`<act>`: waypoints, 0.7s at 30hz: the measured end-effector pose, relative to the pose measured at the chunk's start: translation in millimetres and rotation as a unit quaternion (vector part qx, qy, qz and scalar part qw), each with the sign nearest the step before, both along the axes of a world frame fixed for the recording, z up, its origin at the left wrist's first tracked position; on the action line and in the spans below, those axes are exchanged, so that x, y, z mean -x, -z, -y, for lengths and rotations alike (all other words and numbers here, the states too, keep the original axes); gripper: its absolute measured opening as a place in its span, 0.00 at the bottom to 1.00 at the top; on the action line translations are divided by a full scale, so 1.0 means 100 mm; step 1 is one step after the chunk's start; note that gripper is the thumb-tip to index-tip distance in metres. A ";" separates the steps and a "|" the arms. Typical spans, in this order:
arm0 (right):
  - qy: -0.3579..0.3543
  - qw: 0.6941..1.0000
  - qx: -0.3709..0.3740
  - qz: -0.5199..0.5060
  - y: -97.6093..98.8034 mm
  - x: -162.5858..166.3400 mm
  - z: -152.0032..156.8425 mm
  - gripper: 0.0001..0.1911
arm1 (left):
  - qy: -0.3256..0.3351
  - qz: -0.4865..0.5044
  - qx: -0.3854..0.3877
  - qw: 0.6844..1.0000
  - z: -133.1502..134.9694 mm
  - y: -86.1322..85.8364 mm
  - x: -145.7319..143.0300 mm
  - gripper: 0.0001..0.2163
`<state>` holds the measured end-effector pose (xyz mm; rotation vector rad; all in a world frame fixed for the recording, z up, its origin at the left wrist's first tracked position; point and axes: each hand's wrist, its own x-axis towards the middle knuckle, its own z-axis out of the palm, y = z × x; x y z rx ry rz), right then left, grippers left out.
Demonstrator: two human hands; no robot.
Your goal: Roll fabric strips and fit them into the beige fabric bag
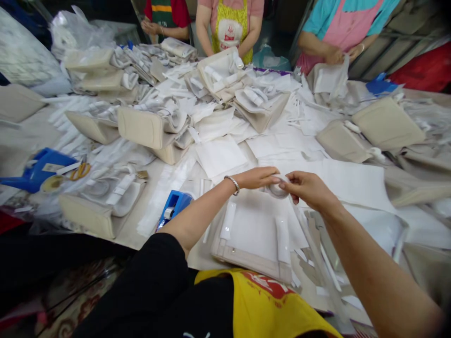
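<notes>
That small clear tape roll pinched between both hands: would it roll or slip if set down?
The tape roll looks round, so it could roll on edge. Glossy plastic suggests slipperiness. Left hand and right hand pinch it lightly, so it is probably light.

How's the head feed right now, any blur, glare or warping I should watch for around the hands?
Head view: left hand and right hand are fairly sharp, pinching a tape roll; the white sheets beyond it are bright and low in contrast; table edges bow with wide-angle distortion; the right forearm at bottom right is blurred; lighting is soft, without hard shadows.
</notes>
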<state>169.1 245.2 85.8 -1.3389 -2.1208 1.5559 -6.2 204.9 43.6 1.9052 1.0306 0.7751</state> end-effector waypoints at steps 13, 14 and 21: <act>0.356 0.899 -0.066 -0.247 0.62 0.55 0.49 0.16 | -0.171 0.227 0.102 0.953 0.15 0.49 -0.07 0.18; 0.342 0.907 -0.052 -0.241 0.62 0.53 0.51 0.16 | -0.176 0.206 0.099 0.957 0.14 0.50 -0.05 0.18; 0.068 0.997 0.019 0.024 0.22 0.11 0.19 0.15 | -0.092 -0.055 -0.004 0.994 0.03 0.42 -0.05 0.14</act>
